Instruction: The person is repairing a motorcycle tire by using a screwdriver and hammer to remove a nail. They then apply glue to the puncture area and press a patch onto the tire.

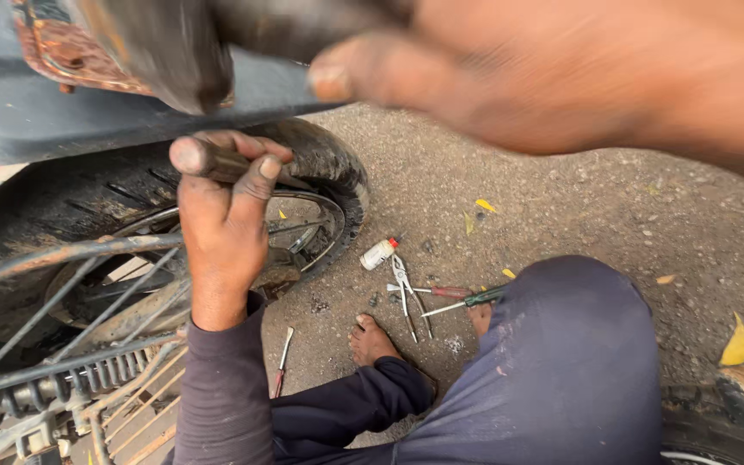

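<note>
My left hand (226, 220) is closed around the handle of a metal rod tool (193, 157), its tip set against the black tyre (333, 164) of a small wheel with a metal rim (325, 226). My right hand (561, 77) is raised close to the camera and blurred. It grips the dark handle of a hammer-like tool, whose heavy head (170, 60) hangs above the left hand.
On the gravel lie a small white bottle with a red cap (378, 253), pliers (404, 288), two screwdrivers (454, 297) and another screwdriver (283, 357). My bare foot (372, 340) and bent knee (561, 344) are beside them. A wire rack and spring (62, 379) fill the lower left.
</note>
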